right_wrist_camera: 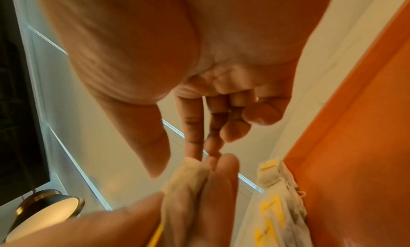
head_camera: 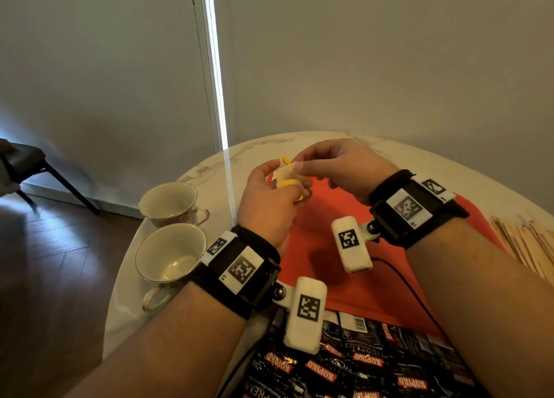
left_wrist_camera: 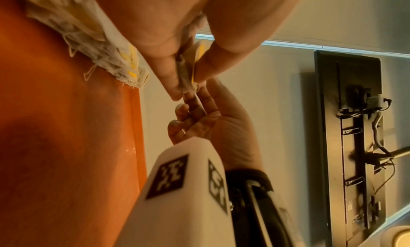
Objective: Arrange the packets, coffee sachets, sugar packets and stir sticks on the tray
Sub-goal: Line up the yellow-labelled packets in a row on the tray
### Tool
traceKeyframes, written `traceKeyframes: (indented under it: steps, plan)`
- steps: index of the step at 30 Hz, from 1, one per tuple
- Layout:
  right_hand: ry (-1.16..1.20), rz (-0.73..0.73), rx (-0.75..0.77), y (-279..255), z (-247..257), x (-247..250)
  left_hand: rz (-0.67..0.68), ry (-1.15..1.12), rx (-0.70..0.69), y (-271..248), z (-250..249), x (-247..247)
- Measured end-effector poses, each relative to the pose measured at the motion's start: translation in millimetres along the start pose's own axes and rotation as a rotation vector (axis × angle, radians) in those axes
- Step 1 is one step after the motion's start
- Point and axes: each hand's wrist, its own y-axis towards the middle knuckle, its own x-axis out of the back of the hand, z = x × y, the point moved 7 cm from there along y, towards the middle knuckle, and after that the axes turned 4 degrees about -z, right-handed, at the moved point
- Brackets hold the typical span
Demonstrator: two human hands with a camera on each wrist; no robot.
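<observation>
Marble surface, round, under everything. Orange tray at centre. Black coffee sachets at 6 o'clock, overlapping tray's near edge. Stir sticks at 3 o'clock, just beside tray. Two cups at 9 o'clock. Left hand above tray's far edge, fingers curled round bundle of tea bags with yellow tags. Right hand pinching top corner of one bag between thumb and forefinger; other fingers curled.
</observation>
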Motion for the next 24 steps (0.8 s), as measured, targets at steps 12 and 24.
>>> traceKeyframes:
  steps: [12,24]
  plan:
    - [0.461,-0.164,-0.056,-5.0,-1.3,10.9,0.021,0.047,0.004,3.8,3.3,-0.5]
    - [-0.069,-0.052,0.296,-12.5,20.4,5.9,-0.029,0.014,0.053,-4.0,-7.9,0.3]
